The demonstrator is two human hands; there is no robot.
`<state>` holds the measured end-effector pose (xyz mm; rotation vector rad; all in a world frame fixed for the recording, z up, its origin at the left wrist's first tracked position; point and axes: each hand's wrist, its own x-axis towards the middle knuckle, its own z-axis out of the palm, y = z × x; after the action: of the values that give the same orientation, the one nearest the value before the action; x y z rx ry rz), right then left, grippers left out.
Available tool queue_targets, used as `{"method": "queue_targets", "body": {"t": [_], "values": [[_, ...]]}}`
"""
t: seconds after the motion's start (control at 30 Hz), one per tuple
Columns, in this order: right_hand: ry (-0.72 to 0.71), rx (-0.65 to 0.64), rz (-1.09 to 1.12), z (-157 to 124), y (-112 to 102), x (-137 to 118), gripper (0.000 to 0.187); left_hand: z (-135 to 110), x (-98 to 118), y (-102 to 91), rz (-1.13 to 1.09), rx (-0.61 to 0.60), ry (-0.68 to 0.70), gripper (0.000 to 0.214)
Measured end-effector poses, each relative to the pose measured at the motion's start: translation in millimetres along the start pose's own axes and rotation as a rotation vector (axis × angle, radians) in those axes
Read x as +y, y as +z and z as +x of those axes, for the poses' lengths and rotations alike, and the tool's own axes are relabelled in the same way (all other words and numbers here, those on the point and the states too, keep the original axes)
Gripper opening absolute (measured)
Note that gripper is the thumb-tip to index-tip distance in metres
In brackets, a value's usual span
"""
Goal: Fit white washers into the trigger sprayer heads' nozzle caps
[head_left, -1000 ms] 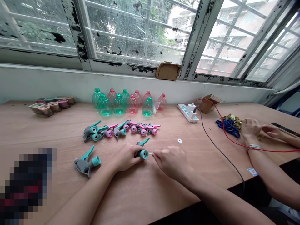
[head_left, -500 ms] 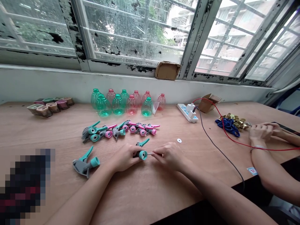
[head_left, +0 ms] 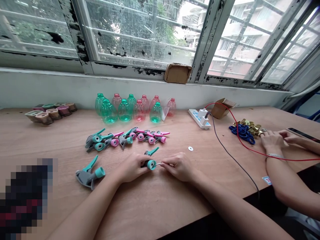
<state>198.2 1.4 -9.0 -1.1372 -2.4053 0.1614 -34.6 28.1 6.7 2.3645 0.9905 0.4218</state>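
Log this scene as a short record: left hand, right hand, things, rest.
left hand: grips a teal-and-grey trigger sprayer head
right hand: fingers pinch a thin metal rod at its nozzle
things: second sprayer head beyond the left hand; white washer beyond the right hand
rest: row of sprayer heads; green and pink plastic bottles; power strip; co-worker's hands beside blue parts

Own body, two arms in frame. Left hand (head_left: 132, 167) and right hand (head_left: 178, 166): bare, ungloved, slim-fingered, smooth-backed. Left forearm (head_left: 85, 210) and right forearm (head_left: 232, 203): also bare, slender, tapering toward the wrists, unmarked as far as visible, uncovered down to the lower frame edge.
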Motion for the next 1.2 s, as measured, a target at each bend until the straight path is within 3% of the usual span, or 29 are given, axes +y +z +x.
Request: {"method": "queue_targets", "body": {"t": [0.57, 0.8, 1.0, 1.2], "values": [[-0.001, 0.023, 0.149, 1.3, 13.3, 1.6, 0.042, 0.2, -2.5, 2.8, -0.084, 0.006, 0.008, 0.023], [-0.012, 0.105, 0.059, -2.1, 6.7, 1.9, 0.028, 0.6, -1.1, 5.3, -0.045, 0.056, -0.015, 0.023], [0.008, 0.170, -0.149, -6.1, -1.3, -3.2, 0.030, 0.6, -0.2, 6.4, -0.004, 0.090, -0.028, 0.019], [-0.018, 0.101, -0.432, -7.8, -9.0, -25.7, 0.030, 0.0, 4.3, 5.2, 0.061, 0.114, -0.041, 0.021]]}}
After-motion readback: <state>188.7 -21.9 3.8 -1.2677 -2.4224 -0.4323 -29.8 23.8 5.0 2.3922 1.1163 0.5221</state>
